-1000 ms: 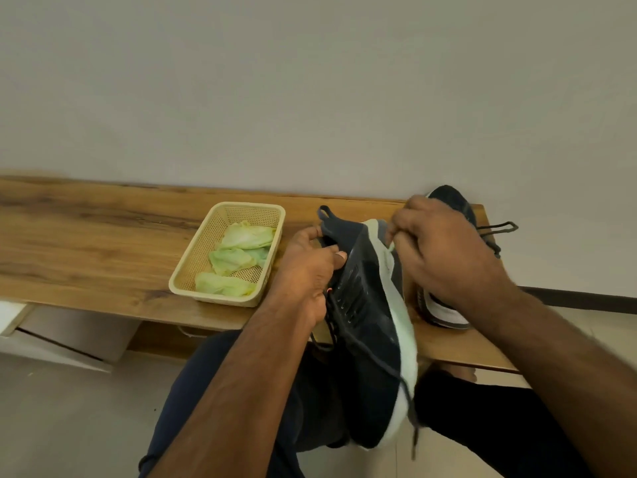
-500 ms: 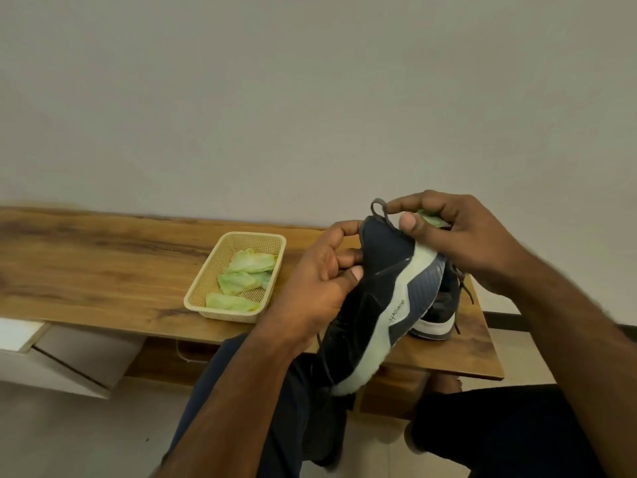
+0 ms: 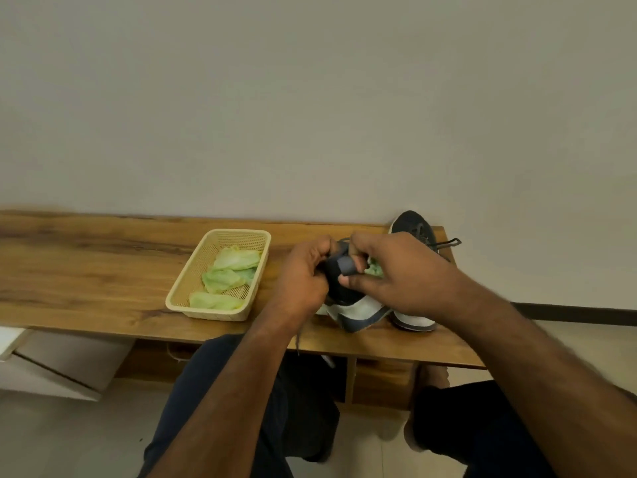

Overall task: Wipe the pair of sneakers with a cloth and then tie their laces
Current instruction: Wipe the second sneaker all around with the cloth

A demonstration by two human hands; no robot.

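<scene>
A: What are the 2 hands doing?

B: The left hand is curled round the heel end of the dark sneaker; the right hand pinches that same heel, and a bit of green cloth pokes out under its fingers.

A: Where is the shoe?

B: It rests on the bench, near the front edge at the right end; its pale sole touches the wood; the other sneaker lies just behind it, by the back right corner, with a lace loop hanging past the right edge.

A: So which step is this?

B: I think it is the wiping step, on the back of the first shoe; the laces look loose, so tying is not done yet.

A: What comes next?

B: Maybe rub the cloth over the rest of the shoe while the left hand keeps it from sliding; then clean the second one.

A: And the basket?

B: It sits near the middle of the bench, with 3 more green cloths inside.
</scene>
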